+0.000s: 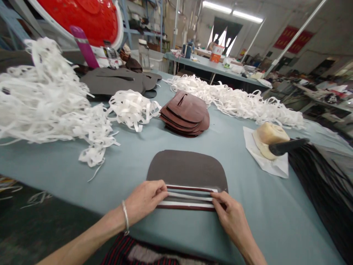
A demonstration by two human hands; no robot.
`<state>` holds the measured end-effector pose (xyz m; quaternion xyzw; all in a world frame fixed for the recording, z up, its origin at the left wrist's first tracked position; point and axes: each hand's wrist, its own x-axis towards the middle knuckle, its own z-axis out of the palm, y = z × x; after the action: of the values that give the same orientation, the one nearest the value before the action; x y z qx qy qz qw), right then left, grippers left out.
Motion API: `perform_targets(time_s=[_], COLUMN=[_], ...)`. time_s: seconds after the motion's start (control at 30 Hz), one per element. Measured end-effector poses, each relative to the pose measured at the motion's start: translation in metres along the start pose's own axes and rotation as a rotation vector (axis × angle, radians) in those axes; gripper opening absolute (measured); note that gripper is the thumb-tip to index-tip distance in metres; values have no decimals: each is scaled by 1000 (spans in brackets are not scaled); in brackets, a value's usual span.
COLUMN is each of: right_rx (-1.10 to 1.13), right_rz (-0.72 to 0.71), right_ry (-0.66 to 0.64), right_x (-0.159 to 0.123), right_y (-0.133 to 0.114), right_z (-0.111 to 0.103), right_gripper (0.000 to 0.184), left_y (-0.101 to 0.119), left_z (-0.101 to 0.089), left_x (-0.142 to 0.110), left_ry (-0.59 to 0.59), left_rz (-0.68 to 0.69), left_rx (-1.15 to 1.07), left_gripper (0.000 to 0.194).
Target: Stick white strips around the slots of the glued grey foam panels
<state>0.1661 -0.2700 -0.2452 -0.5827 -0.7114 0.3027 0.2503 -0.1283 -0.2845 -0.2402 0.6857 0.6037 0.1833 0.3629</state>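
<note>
A dark grey panel with rounded corners [187,167] lies flat on the table before me. Along its near side run brown edges with white strips on them, and a narrow gap shows between. Over that gap a thin white strip [190,197] is stretched from hand to hand. My left hand [149,198] is closed in a pinch on the strip's left end. Its right end sits between the thumb and fingers of my right hand [231,213]. Beyond the panel rests a stack of brown leather-like pieces [186,114], the top one slotted.
Heaps of white strips lie at the left [46,99] and far right [242,101] of the blue-green table [124,165]. A black-handled tool [288,146] rests by a yellowish block [271,134] on white paper. Dark strips [317,176] cover the right edge. Bottles stand behind.
</note>
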Motion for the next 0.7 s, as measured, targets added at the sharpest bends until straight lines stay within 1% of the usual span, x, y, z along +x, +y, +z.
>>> perform_targets(time_s=[0.07, 0.17, 0.27, 0.33, 0.43, 0.57, 0.7], right_rx=[-31, -31, -16, -6, -60, -179, -113], right_rz=[57, 137, 129, 112, 121, 197, 185], right_ry=[-1, 7, -2, -42, -68, -70, -102], right_x=[-1, 3, 11, 14, 14, 8, 4], right_y=[-5, -19, -30, -32, -26, -15, -10], right_z=[10, 28, 39, 40, 37, 35, 35], right_gripper=[20, 20, 23, 24, 28, 40, 39], left_y=[-7, -23, -36, -39, -36, -35, -39], left_z=[-6, -27, -51, -58, -53, -40, -38], left_x=[4, 18, 24, 20, 6, -3, -1], left_ry=[32, 46, 18, 31, 87, 165, 169], left_rz=[-54, -33, -23, -56, -146, -215, -249], left_rx=[-7, -67, -102, -85, -36, 24, 44], left_gripper=[22, 23, 24, 23, 20, 17, 16])
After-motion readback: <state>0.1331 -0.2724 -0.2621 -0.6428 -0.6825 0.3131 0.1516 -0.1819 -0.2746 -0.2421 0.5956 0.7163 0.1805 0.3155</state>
